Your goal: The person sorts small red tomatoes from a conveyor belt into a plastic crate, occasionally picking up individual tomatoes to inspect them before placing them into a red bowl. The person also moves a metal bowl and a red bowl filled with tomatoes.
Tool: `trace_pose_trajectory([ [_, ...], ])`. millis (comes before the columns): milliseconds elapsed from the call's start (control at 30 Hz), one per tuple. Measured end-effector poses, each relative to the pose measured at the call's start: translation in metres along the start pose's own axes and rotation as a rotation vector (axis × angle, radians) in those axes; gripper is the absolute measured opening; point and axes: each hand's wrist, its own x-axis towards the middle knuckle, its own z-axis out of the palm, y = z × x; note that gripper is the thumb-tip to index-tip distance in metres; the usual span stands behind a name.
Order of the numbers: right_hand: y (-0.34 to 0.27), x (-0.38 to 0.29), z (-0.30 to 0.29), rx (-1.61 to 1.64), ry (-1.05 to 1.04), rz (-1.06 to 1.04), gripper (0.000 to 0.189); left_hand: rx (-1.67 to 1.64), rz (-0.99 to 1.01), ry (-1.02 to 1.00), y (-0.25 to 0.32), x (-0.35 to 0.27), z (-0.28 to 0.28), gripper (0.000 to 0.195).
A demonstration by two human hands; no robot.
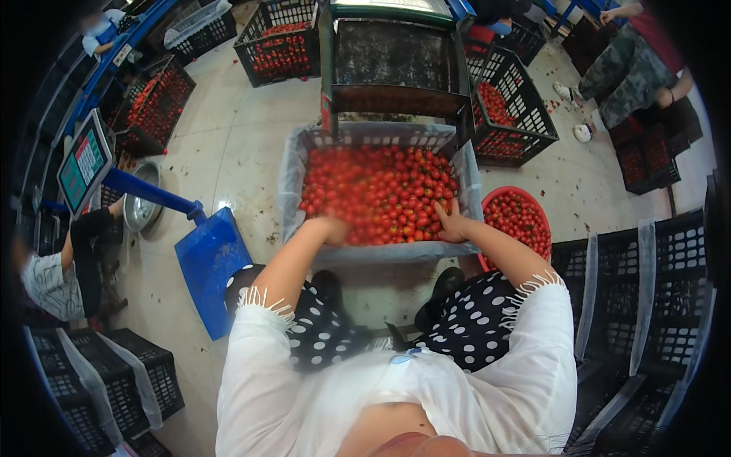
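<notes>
A crate with a pale plastic liner [377,251] stands before me, filled with small red cherry tomatoes [400,194]. My left hand [334,230] is at the crate's near left part, blurred, its fingers partly hidden among the tomatoes; whether it holds any cannot be told. My right hand [451,221] rests on the tomatoes at the near right corner, fingers spread, with nothing gripped. The tomatoes on the left side look blurred. Beyond the crate's far edge is the frame of a metal chute [394,100] with a dark, stained bed.
Right of the crate sits a red basin [547,220] of tomatoes. A blue platform scale [211,268] stands left, beside a metal bowl [143,197]. Black crates [514,97] of tomatoes and stacked crates [622,291] surround the area. Several people are nearby, one person [634,63] at upper right.
</notes>
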Motion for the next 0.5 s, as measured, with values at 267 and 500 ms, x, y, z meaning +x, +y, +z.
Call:
trace_pose_trajectory([
  [267, -0.03, -0.06, -0.027, -0.279, -0.027, -0.347, 0.034, -0.023, -0.189, 0.138, 0.032, -0.059, -0.059, 0.032],
  [500, -0.074, -0.108, -0.008, -0.22, 0.136, -0.584, 0.025, -0.171, -0.263, 0.766, -0.005, -0.109, -0.092, 0.033],
])
